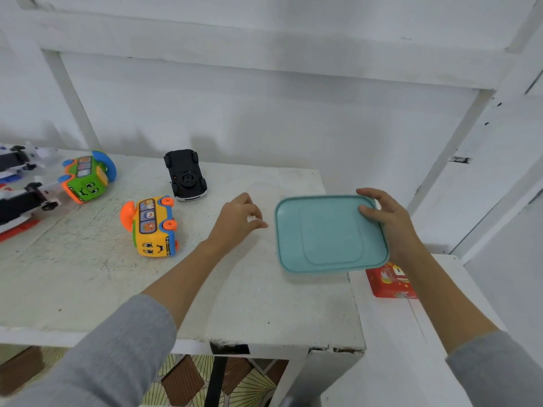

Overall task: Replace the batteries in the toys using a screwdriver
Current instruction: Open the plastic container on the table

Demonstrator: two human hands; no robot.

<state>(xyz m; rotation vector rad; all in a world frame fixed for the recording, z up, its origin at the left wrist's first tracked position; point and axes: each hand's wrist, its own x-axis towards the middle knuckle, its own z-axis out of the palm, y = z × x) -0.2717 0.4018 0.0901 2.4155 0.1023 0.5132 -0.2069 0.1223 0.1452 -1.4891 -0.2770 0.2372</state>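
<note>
White-painted walls and bare framing are closing in around a scuffed white table [252,301], with a lower white ledge [390,324] butting against its right end and a patterned floor showing beneath.

The right hand [388,221] is gripping a teal container lid [326,233] by its far right corner, thumb lying on the top face and fingers wrapping over the rim; the lid is sitting at the table's right end and overhanging the ledge. Whether a container is sitting under the lid, I cannot tell. The left hand [238,221] is hovering just left of the lid, not touching it, holding nothing, its fingers loosely curled and reaching toward the near edge.

The toys are waiting to the left: a yellow bus toy [152,227] lying on its side nearest the hands, a black toy car [185,174] flipped underside up behind it, a green bus toy [86,177] farther left, and black-and-white toys [23,183] at the frame's edge. A red box [390,282] is resting on the ledge, partly under the lid. No screwdriver or batteries are showing.

The step in hand is probably getting this lid off or set aside. Doing it well likely means bringing the left hand to the opposite edge, keeping the lid level, and placing it well apart from the toys so the working area stays usable.
</note>
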